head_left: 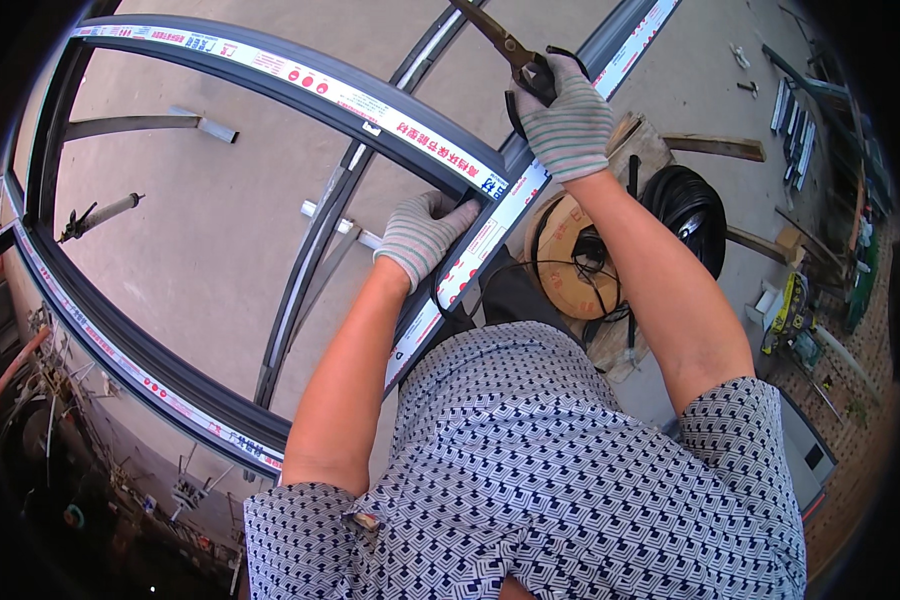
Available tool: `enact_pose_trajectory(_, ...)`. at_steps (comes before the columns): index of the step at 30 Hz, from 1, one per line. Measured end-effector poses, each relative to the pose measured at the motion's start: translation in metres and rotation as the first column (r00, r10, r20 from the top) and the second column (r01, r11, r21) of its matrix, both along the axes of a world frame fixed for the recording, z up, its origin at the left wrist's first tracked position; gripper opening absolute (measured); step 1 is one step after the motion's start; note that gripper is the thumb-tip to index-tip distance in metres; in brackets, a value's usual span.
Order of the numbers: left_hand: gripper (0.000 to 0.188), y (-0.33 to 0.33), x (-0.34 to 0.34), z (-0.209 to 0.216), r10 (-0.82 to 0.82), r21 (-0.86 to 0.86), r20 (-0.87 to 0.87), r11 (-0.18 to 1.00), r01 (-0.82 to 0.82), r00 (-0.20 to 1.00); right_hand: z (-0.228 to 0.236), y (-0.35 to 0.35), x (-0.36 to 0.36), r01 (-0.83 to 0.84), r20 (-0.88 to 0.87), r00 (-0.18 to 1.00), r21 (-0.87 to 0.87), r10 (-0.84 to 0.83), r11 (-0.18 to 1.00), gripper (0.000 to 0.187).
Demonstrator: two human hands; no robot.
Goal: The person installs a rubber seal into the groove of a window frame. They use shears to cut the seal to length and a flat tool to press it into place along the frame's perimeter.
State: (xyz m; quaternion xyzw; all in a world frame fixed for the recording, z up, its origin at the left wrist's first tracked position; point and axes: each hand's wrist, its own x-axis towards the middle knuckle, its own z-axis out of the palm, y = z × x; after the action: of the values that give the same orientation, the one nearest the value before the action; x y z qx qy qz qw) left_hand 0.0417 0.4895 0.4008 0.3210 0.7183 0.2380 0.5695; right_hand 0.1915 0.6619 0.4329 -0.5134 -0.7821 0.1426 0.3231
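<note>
My left hand (422, 238), in a striped knit glove, is at the inner corner of a dark window frame (300, 62) faced with printed white film. Its fingers are bent together against the profile, and a thin black rubber strip (436, 290) hangs in a loop from beneath them. What the fingertips press is partly hidden. My right hand (568, 125), gloved too, is closed round the black handles of a pair of scissors (498, 35). The blades point up and left, above the frame's right-hand bar (492, 225).
Right of my legs, a cardboard reel (562, 235) lies beside a coil of black strip (695, 205). Wooden bars (715, 147) and metal profiles (792, 135) lie farther right. A caulking gun (100, 215) shows through the frame at left. Clutter fills the lower left.
</note>
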Motion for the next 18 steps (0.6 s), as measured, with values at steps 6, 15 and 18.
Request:
enact_pose_trajectory(6,0.045,-0.004,0.005,-0.009,0.175,-0.01,0.19,0.984,-0.177,0.966,-0.004,0.0,0.002,-0.006,0.015,1.0,0.012,0.006,1.0,0.043)
enact_pose_trajectory(15,0.044,-0.002,0.004,-0.017,0.164,0.001,0.077,0.986,-0.165,0.983,-0.003,-0.004,0.0,0.01,0.017,1.0,0.004,-0.01,1.0,0.042)
enact_pose_trajectory(18,0.048,0.003,0.004,-0.011,0.149,-0.022,0.054,0.989,-0.148,0.987,0.001,-0.005,-0.002,0.021,0.049,0.999,-0.009,-0.02,1.0,0.043)
